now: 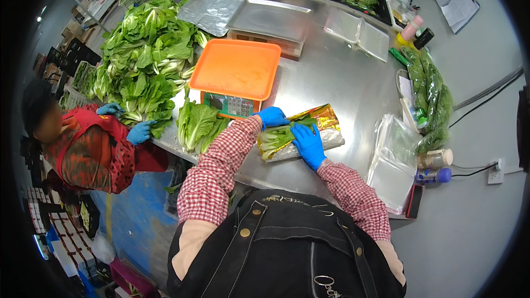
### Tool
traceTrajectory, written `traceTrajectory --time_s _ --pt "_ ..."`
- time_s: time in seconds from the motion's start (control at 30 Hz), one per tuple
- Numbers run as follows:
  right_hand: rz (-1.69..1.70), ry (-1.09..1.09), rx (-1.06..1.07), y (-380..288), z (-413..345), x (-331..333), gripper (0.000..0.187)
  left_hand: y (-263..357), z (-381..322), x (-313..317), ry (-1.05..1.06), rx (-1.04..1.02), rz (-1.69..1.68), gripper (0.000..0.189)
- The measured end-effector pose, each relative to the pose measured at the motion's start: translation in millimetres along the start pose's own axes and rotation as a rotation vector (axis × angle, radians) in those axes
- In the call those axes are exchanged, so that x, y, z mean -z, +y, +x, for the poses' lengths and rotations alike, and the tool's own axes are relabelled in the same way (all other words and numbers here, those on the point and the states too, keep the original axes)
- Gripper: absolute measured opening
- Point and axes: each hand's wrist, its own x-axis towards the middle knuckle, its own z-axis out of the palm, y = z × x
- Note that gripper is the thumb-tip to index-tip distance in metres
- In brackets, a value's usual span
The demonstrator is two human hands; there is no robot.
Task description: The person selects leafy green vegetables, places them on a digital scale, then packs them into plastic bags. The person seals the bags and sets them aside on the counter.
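Both my hands wear blue gloves. A bundle of leafy greens [274, 137] lies on an opened foil packaging sheet [327, 121], printed yellow and red with a silver side. My left hand [272, 117] rests at the upper edge of the bundle, near the scale. Across the leaves and the sheet's lower side lies my right hand [308, 142], fingers spread on top. Whether either one grips anything cannot be told. Just beyond stands a digital scale [232, 105] with an orange tray [236, 68]. Loose leafy greens [201, 126] lie to the left of the scale's keypad.
A large heap of greens [145, 45] covers the table's left side, where a co-worker [91, 145] in blue gloves stands. Clear plastic bags [393, 161] lie at the right, near jars [434, 158] and bagged greens [432, 95]. A metal tray [269, 18] sits behind the scale.
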Motion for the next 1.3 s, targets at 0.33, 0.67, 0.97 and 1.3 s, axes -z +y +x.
traceTrajectory --time_s 0.33,0.67,0.97,1.3 --pt "0.134 0.015 -0.09 -28 -8 31 0.063 24 -69 -59 0.149 -0.009 0.234 0.108" --pt "0.351 -0.647 -0.01 -11 64 35 0.114 39 -72 -55 0.164 -0.007 0.356 0.09" --pt "0.309 -0.292 -0.342 2 57 7 0.091 20 -125 -161 0.669 0.169 -0.91 0.072" --pt "0.818 -0.205 -0.644 -6 71 31 0.065 61 -40 -138 1.03 -0.011 -0.851 0.084"
